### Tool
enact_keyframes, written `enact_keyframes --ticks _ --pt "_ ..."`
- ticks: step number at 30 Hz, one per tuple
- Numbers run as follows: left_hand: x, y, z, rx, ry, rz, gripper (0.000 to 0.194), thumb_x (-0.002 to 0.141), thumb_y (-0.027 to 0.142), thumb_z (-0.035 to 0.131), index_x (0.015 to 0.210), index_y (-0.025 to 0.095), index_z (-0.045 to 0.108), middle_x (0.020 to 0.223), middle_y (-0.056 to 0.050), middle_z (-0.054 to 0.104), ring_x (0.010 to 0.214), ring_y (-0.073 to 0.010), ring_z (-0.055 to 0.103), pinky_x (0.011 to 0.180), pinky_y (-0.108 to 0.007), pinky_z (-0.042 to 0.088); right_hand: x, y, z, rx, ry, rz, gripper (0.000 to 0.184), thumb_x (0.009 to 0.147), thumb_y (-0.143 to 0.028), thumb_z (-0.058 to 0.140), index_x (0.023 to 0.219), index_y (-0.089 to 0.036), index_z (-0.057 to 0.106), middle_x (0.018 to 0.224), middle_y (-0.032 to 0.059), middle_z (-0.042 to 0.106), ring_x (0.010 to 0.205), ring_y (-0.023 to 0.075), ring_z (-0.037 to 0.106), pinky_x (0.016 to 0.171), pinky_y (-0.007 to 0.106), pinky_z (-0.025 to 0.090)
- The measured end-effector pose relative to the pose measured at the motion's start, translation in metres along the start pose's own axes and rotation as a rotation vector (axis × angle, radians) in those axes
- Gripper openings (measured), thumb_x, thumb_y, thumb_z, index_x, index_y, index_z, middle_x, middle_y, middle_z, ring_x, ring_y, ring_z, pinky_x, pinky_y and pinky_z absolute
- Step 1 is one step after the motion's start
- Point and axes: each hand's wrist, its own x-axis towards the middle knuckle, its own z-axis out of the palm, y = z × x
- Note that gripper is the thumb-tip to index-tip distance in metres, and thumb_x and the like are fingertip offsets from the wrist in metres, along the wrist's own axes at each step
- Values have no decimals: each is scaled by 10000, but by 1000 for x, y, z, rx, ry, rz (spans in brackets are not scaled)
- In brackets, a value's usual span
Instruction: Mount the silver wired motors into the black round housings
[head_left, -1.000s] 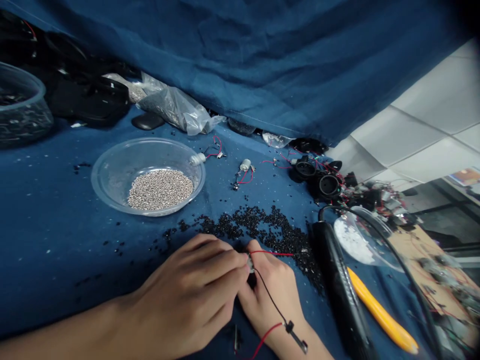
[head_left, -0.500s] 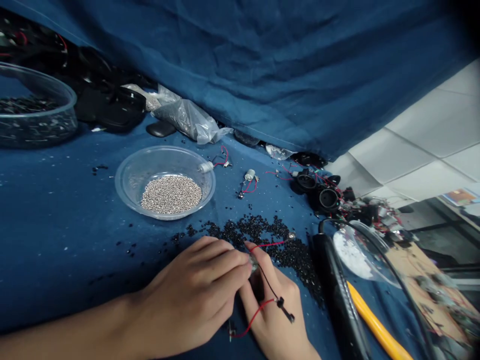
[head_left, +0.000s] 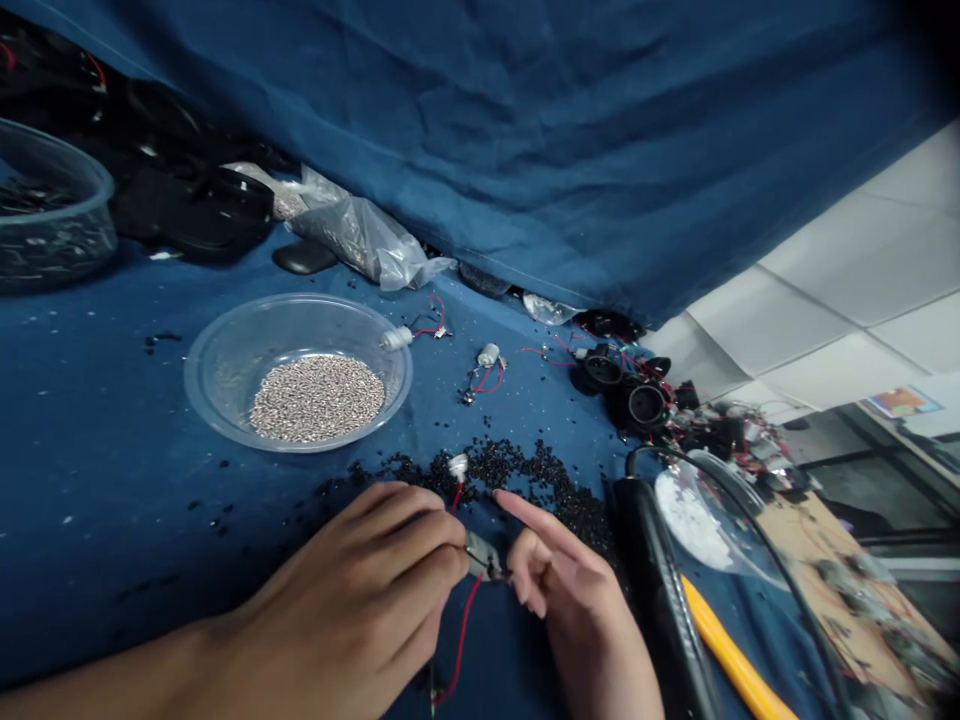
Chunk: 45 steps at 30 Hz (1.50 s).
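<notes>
My left hand (head_left: 367,590) pinches a small silver motor (head_left: 484,556) between thumb and fingers, low in the middle of the view. A red wire (head_left: 466,630) hangs from the motor. Another short red lead runs up to a small round whitish part (head_left: 458,467) above my fingers. Just to the right, my right hand (head_left: 585,600) has its index finger stretched out and the others loosely curled near the motor's end. Nothing shows in its grasp. Behind both hands lies a spread of tiny black screws or similar pieces (head_left: 540,470).
A clear bowl (head_left: 199,385) holds many small silvery pieces, with a motor (head_left: 396,338) at its rim. Another wired motor (head_left: 488,356) lies beyond. At right are a thick black corded handle (head_left: 652,580), a yellow handle (head_left: 731,650) and a clear container with white contents (head_left: 694,518).
My right hand has come away from the motor, its index finger now extended. The motor is exposed in my left hand, and the whitish part on the red lead has swung left.
</notes>
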Motion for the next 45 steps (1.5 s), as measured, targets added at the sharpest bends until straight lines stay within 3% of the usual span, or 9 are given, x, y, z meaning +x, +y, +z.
enact_keyframes --ticks 5,9,15,19,26,31,35,45 --pt "-3 -4 4 34 -17 42 255 1026 101 406 970 137 652 946 -36 647 994 -209 538 986 -343 363 -2 -11 5 517 -97 175 557 951 -430 405 1290 -79 672 579 -7 373 555 124 307 568 244 281" --pt "-5 -7 5 61 -31 60 275 1031 107 391 958 152 652 942 -18 649 1006 -193 542 1026 -318 332 -3 -17 7 690 -223 192 629 949 -419 348 1347 -8 606 540 -13 333 546 132 274 566 247 261" --pt "-8 -7 8 -3 -47 -9 242 1019 106 424 961 169 650 953 -4 652 994 -172 538 1021 -305 339 -6 -20 9 686 -269 169 530 945 -322 393 1315 -36 643 505 -29 319 525 117 266 571 225 277" --pt "-8 -7 8 -10 -66 -7 224 1021 106 430 971 169 639 964 -2 656 1006 -164 542 1038 -299 334 -7 -21 8 697 -274 172 415 948 -233 435 1179 -59 732 465 -65 249 487 89 230 542 197 266" --pt "-6 -7 8 -32 -80 -18 212 1011 80 451 972 162 643 942 10 656 976 -157 535 999 -306 357 -6 -20 8 743 -287 215 331 939 -268 478 877 -121 767 434 -79 226 457 79 208 528 198 255" --pt "-7 -7 8 -27 -79 -9 229 1024 104 430 960 158 643 941 3 643 962 -169 522 974 -331 366 -6 -18 8 815 -274 258 283 922 -271 535 657 -171 533 458 -90 204 458 81 185 513 216 231" --pt "-9 -7 9 -12 -95 -15 233 1020 94 424 972 163 642 922 -1 637 954 -183 525 947 -354 366 -5 -18 7 811 -289 275 374 923 -284 535 638 -192 311 462 -94 176 455 77 151 503 224 208" --pt "-5 -7 5 21 -98 38 239 1015 96 436 923 152 650 898 -14 654 919 -188 542 923 -348 413 -7 -13 11 756 -368 275 340 907 -284 477 630 -196 301 460 -86 214 443 78 181 504 222 222"
